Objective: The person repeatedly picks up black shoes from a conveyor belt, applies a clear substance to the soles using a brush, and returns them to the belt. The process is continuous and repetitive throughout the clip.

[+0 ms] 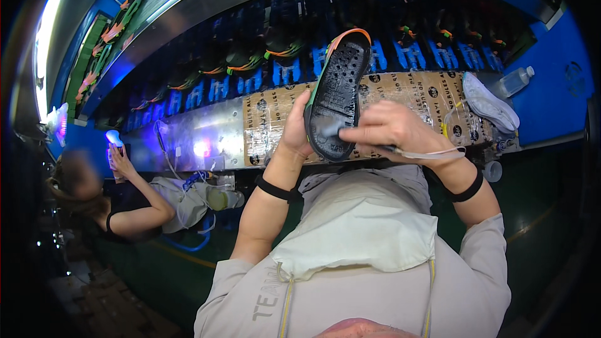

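Note:
A black shoe sole (343,91) with holes and an orange and green edge stands tilted in front of me. Along its left side, near the lower end, my left hand (297,126) grips it. My right hand (389,126) is closed, its fingertips at the lower part of the sole and smeared by motion. A small grey-white patch (330,128) shows on the sole beside those fingertips; I cannot tell whether it is something held. From under the right hand a thin pale strip (432,153) runs toward the wrist.
Cardboard (269,128) covers the bench. At its right lie a white shoe (491,105) and a clear bottle (516,81). Blue holders (287,74) with dark shoes line the back. On the left, another person's hand (122,161) holds a glowing blue-white object (113,139).

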Action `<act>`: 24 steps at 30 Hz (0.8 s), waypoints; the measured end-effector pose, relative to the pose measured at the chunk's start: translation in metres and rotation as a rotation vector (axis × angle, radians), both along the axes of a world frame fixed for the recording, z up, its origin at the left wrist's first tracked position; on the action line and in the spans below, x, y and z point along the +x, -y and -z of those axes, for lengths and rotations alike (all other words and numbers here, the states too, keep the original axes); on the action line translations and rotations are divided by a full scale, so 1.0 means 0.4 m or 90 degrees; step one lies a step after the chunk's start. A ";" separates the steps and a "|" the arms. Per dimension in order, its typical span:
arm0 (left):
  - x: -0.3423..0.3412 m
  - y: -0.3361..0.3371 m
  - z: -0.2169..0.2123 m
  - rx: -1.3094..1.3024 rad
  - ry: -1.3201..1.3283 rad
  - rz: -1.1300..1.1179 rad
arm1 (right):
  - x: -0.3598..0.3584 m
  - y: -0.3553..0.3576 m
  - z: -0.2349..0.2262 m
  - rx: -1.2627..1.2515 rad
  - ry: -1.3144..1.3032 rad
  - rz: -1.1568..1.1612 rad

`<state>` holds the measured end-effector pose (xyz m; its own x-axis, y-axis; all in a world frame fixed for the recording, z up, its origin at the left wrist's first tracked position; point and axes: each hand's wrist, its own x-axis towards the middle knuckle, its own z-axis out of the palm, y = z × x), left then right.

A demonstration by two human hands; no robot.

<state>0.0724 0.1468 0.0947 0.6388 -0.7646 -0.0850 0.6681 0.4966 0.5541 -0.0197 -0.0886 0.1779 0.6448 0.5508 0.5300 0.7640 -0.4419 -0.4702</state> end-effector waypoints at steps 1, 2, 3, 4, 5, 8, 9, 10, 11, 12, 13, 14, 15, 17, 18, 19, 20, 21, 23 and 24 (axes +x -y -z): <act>0.002 -0.007 0.009 -0.020 0.000 0.001 | -0.006 0.000 -0.009 0.010 -0.059 -0.067; 0.000 -0.008 0.011 -0.042 0.000 0.004 | -0.002 0.010 -0.010 0.054 -0.089 -0.071; -0.004 -0.010 0.011 -0.064 0.001 0.006 | 0.008 0.028 -0.010 0.098 -0.120 -0.075; -0.012 -0.016 0.005 -0.036 0.026 0.009 | 0.011 0.043 -0.010 0.141 -0.150 -0.079; -0.016 -0.017 0.006 -0.045 0.022 -0.009 | -0.002 0.051 -0.023 0.186 -0.232 0.030; -0.024 -0.018 0.017 -0.079 0.037 -0.073 | -0.003 0.030 0.003 0.333 -0.256 0.247; -0.028 -0.017 0.017 -0.056 0.075 -0.081 | -0.001 0.034 0.019 0.336 -0.307 0.256; -0.035 -0.015 0.014 -0.032 0.113 -0.089 | 0.001 0.043 0.035 0.339 -0.358 0.264; -0.041 -0.015 -0.001 -0.005 0.152 -0.100 | 0.004 0.044 0.047 0.344 -0.410 0.269; -0.044 -0.007 -0.011 0.007 0.139 -0.104 | 0.006 0.044 0.053 0.320 -0.344 0.332; -0.042 -0.005 -0.005 0.008 0.132 -0.102 | 0.004 0.043 0.053 0.331 -0.330 0.343; -0.040 -0.007 0.001 0.011 0.126 -0.100 | 0.001 0.041 0.054 0.344 -0.315 0.353; -0.038 -0.008 0.003 0.013 0.120 -0.099 | 0.000 0.039 0.055 0.357 -0.301 0.362; -0.041 -0.014 -0.004 0.028 0.137 -0.110 | -0.001 0.050 0.066 0.344 -0.355 0.295; -0.043 -0.015 -0.007 0.034 0.144 -0.115 | -0.002 0.052 0.073 0.308 -0.350 0.305; -0.042 -0.014 -0.006 0.057 0.155 -0.128 | -0.003 0.053 0.080 0.272 -0.344 0.316; -0.041 -0.014 -0.006 0.081 0.166 -0.142 | -0.007 0.049 0.093 0.268 -0.311 0.381; -0.041 -0.013 -0.006 0.105 0.177 -0.157 | -0.010 0.050 0.092 0.282 -0.309 0.361; -0.040 -0.011 0.002 0.060 0.164 -0.151 | -0.016 0.057 0.087 0.311 -0.302 0.319; -0.040 -0.010 0.004 0.038 0.158 -0.149 | -0.019 0.063 0.084 0.300 -0.347 0.314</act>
<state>0.0564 0.1509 0.0930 0.8032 -0.5932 0.0547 0.3814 0.5827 0.7176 -0.0275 -0.1136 0.1444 0.9820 -0.0569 0.1803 0.1518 -0.3308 -0.9314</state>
